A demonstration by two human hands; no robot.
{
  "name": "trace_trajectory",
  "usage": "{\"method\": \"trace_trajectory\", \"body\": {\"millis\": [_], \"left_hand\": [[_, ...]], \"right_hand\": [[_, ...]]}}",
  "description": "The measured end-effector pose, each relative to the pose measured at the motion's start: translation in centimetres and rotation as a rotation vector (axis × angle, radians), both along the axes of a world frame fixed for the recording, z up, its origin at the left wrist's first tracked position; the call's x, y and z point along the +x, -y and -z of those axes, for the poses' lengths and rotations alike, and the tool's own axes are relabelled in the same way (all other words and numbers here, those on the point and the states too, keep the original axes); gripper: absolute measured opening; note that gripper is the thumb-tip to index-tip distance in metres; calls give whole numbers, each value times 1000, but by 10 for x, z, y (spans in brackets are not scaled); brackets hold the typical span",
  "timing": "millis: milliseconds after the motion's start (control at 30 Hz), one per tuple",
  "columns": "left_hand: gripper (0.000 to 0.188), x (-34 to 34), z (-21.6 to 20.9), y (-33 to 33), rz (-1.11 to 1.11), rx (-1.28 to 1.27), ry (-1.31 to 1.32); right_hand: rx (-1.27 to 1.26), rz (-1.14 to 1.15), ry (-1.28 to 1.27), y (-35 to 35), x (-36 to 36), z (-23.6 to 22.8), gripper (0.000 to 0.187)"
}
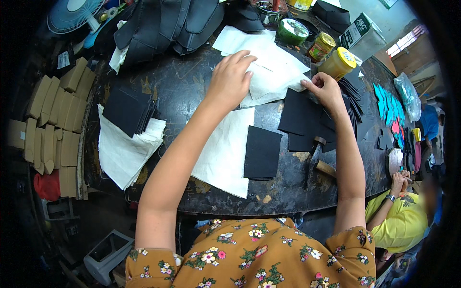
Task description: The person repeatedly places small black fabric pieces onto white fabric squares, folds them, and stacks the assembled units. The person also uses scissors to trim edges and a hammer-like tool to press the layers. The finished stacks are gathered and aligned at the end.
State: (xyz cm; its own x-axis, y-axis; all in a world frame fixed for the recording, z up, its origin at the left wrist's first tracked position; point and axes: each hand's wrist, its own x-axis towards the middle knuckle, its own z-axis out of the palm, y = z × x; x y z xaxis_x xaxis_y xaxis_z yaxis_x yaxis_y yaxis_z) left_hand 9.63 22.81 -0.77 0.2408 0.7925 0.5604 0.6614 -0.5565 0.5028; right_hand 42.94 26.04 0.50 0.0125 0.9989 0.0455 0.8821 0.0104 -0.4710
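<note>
Several white fabric sheets overlap at the far middle of the dark table. At their right corner, my right hand has thumb and fingers pinched on a white sheet. My left hand is at the sheets' left edge, fingers loosely curved and apart, holding nothing that I can see. Below the hands lies another white fabric piece, with a black square piece on its right edge. Black pieces are stacked beside my right forearm, next to a hammer and a wooden-handled tool.
At left, a black stack sits on folded white fabric. Black sewn parts lie at the back left. Jars, a green tub and a metal can stand behind. A person in yellow works at right.
</note>
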Motion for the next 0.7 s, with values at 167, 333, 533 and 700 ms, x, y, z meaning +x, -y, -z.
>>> {"method": "trace_trajectory", "body": {"millis": [167,333,533,700], "left_hand": [[40,40,17,-56,-7,-239,-284],[41,53,21,-62,-12,-276,-270],[41,58,21,-61,-21,-259,-277],[41,51,22,-64,-21,-286,-324]], "right_hand": [[-46,-133,-385,-4,-9,0,31],[120,-124,-950,-18,-13,-31,18],[257,-144,-775,-13,-6,-33,19],[234,-102,-782,-1,35,-20,19]]}}
